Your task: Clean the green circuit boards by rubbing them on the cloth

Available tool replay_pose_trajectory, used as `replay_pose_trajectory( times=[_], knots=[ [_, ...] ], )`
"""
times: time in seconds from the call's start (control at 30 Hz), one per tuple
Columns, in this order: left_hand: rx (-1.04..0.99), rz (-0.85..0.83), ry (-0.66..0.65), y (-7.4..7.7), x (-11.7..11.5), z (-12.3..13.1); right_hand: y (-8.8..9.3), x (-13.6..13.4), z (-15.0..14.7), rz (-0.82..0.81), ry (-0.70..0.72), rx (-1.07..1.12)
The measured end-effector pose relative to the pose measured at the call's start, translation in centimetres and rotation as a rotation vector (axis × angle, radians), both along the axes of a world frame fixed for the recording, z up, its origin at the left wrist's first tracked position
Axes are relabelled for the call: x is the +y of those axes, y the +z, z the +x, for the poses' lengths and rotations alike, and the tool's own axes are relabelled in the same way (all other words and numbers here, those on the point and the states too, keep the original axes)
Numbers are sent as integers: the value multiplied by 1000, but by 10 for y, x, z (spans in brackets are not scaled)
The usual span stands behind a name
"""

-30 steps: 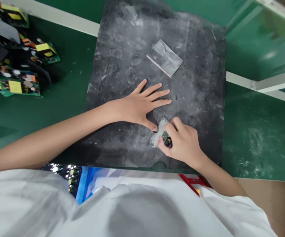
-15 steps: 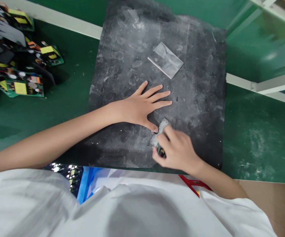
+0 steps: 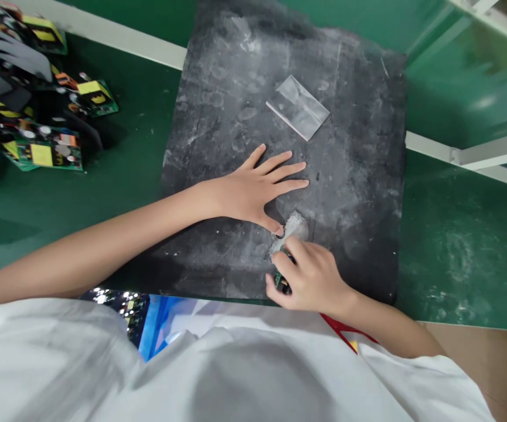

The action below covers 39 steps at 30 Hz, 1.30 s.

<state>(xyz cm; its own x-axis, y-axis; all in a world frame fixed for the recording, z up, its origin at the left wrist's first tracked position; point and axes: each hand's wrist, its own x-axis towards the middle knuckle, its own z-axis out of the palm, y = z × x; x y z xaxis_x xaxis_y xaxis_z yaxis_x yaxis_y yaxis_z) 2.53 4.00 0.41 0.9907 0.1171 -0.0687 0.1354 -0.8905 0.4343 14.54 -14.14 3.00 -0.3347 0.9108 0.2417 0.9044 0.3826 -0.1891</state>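
Observation:
My left hand (image 3: 253, 190) lies flat on a black mat (image 3: 209, 258), fingers spread. Its thumb tip rests at the edge of a rough, pale grey patch (image 3: 296, 225), which could be powder or a gritty sheet; I cannot tell which. My right hand (image 3: 312, 275) is closed around a small green circuit board (image 3: 282, 281) with dark parts on it. The hand covers most of the board and the lower right of the grey patch. Farther up the mat lies a flat, grey, shiny rectangular piece (image 3: 298, 108), apart from both hands.
Several circuit boards (image 3: 42, 153) with yellow-wrapped parts and grey plates are heaped on the green table (image 3: 125, 158) at left. A blue bin (image 3: 150, 328) and more boards (image 3: 128, 308) sit below the front edge. A white metal frame (image 3: 494, 151) stands at right.
My right hand has slid slightly toward me with the circuit board, showing more of the grey patch. My left hand stays in place, while the whole view has shifted a little.

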Motion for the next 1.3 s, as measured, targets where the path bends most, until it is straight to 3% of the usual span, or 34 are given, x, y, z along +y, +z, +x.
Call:
replay_pose_trajectory(
  times=[0.17,0.37,0.57,0.77,0.93,1.17,1.3],
  knots=[
    [1,1,9,1,-1,0,0,4,6,30,-127,-39],
    [12,-9,14,3,-2,0,-1,-2,-1,16,4,14],
    [-10,7,7,-1,0,0,-1,7,13,16,-152,-29],
    [7,-8,5,4,-2,-1,0,1,2,18,-26,-35],
    [11,-3,19,2,-2,0,0,4,9,45,-131,-67],
    [-19,-9,1,0,-1,0,0,-3,-3,14,7,-22],
    [10,6,4,1,-1,0,0,2,7,24,-86,-31]
  ],
)
